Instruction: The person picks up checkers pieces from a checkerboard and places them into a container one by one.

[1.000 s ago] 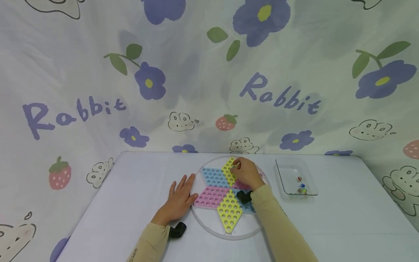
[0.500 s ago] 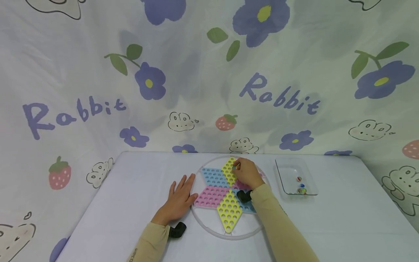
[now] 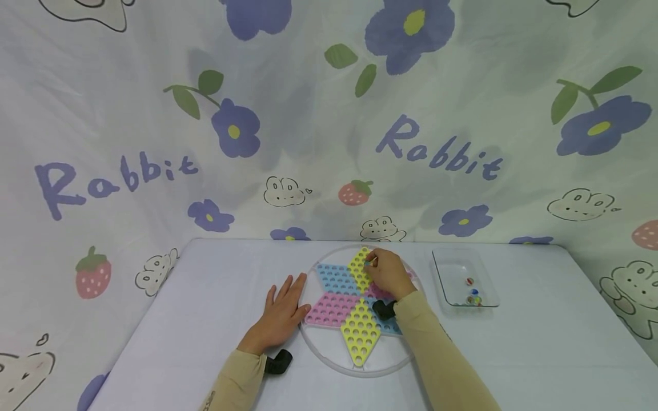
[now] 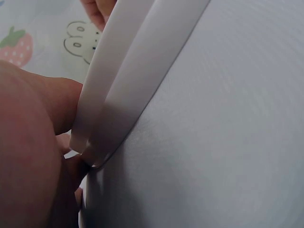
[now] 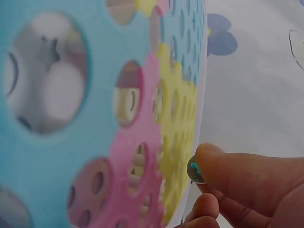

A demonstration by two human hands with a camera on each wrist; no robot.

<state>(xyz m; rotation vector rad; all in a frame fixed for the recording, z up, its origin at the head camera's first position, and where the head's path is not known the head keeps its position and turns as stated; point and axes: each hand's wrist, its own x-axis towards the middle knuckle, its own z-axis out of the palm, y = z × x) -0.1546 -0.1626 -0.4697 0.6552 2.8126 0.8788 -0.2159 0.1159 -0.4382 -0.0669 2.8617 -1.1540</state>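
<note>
In the head view, my right hand (image 3: pixel 390 274) is over the far yellow point of a round board (image 3: pixel 319 355) with a pink, blue and yellow star full of holes. Its thumb and fingers pinch a clear glass marble (image 5: pixel 194 170) with a teal swirl, close to the yellow holes in the right wrist view. Whether the marble touches a hole, I cannot tell. My left hand (image 3: pixel 280 314) lies with spread, straight fingers at the board's left edge. In the left wrist view its thumb meets the white rim (image 4: pixel 111 71).
Right of the board stands a clear tray (image 3: pixel 441 279) with several loose marbles (image 3: pixel 474 291) toward its near end. A white cloth covers the table (image 3: pixel 205 297), and a printed curtain (image 3: pixel 308 125) hangs behind its far edge.
Both hands stay almost where they were; the right fingers have shifted only slightly over the far yellow point. The marbles in the tray look unmoved.
</note>
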